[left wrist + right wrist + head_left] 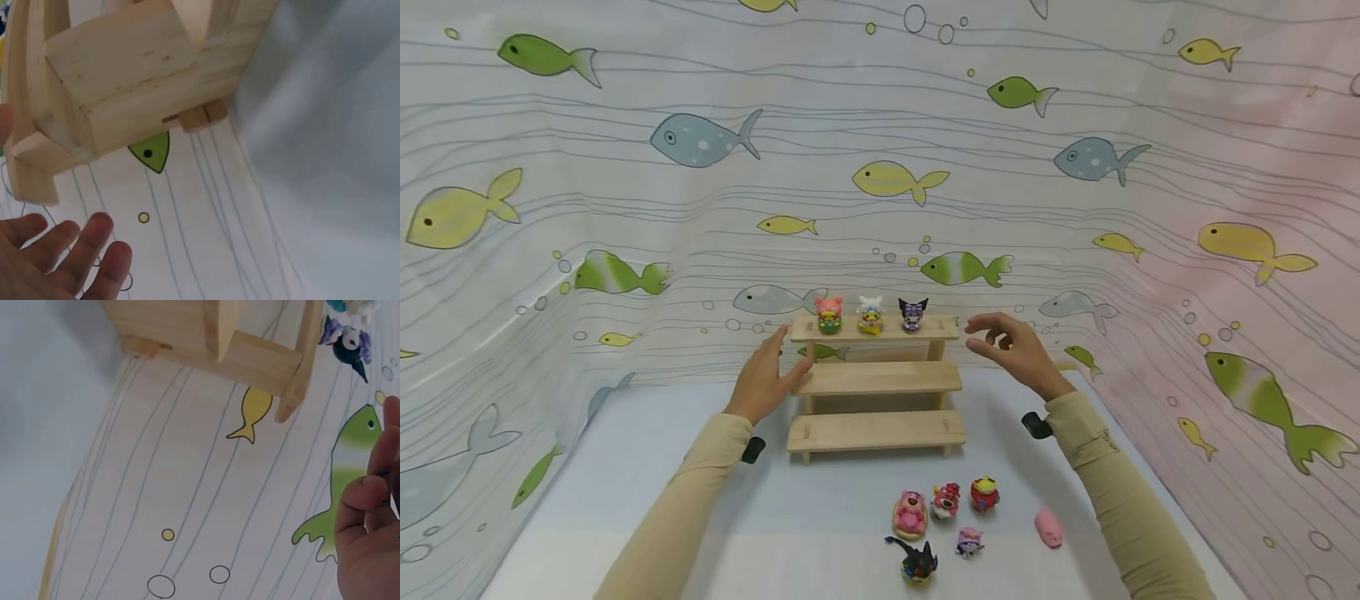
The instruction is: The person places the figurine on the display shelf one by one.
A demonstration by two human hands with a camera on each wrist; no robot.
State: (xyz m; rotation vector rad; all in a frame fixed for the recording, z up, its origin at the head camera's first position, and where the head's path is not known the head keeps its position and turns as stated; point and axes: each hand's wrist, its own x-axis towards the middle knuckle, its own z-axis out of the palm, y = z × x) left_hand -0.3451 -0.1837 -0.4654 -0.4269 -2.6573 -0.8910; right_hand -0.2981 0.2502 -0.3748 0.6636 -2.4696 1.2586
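Observation:
A three-tier wooden display stand (880,379) stands on the table. Along its top step sit three small figurines: one with a pink hood (829,317), one with a white hood (871,317) and one in black and purple (913,316). My left hand (765,379) is at the stand's left end with fingers extended; whether it touches the wood, I cannot tell. In the left wrist view, its fingertips (99,226) appear beside the stand's end. My right hand (1011,350) hovers off the right end of the top step, fingers loosely bent, holding nothing.
In front of the stand lie several more figurines: a pink bear (911,514), a red-and-white one (946,501), a red one with a yellow top (984,494), a small pink-purple one (969,542), a black one with a tail (919,562) and a pink piece (1048,529). A fish-patterned sheet (820,192) surrounds the table.

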